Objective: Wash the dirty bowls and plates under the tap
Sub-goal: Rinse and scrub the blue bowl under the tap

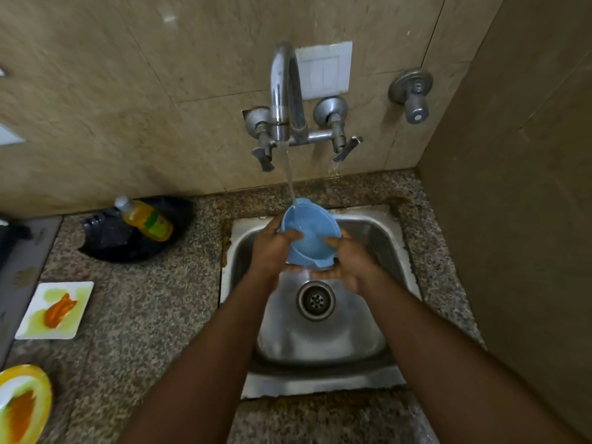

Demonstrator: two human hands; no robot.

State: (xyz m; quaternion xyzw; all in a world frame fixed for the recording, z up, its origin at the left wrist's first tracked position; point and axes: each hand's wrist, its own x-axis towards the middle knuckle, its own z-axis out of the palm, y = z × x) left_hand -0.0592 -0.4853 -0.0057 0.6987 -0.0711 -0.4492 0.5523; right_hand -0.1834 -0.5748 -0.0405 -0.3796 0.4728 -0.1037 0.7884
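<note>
Both hands, left hand (272,248) and right hand (349,264), curled around small light-blue plastic bowl (309,233); light, stiff, probably slippery when wet. Better to hold at rim.

Nothing here can be read. The yellow bottle (148,220), lying well to the left of the hands, has a green label, but its print is too blurred.
</note>
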